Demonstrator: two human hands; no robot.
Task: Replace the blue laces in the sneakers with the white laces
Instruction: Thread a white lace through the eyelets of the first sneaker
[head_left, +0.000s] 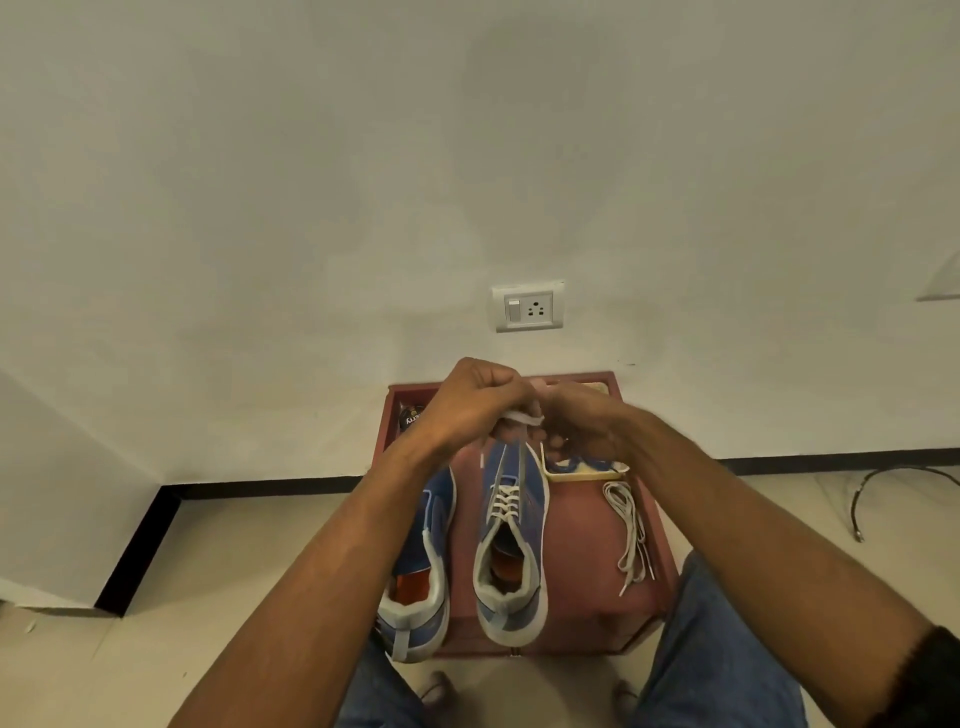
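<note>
Two blue sneakers stand on a small red table (587, 545). The right sneaker (511, 561) carries a white lace (505, 501) crossed through its lower eyelets. Above its toe my left hand (467, 402) and my right hand (582, 421) meet, each gripping an end of that white lace, which stretches up from the shoe. The left sneaker (421, 566) lies partly under my left forearm; its eyelets are hidden. A second white lace (628, 530) lies loose on the table's right side. Blue laces (571, 464) sit in a cream tray (582, 475).
The table stands against a white wall with a socket plate (528, 306). A dark round container (410, 415) lies at the table's back left. A black cable (893, 480) curves on the floor to the right. My knees in jeans (727, 649) flank the table's front.
</note>
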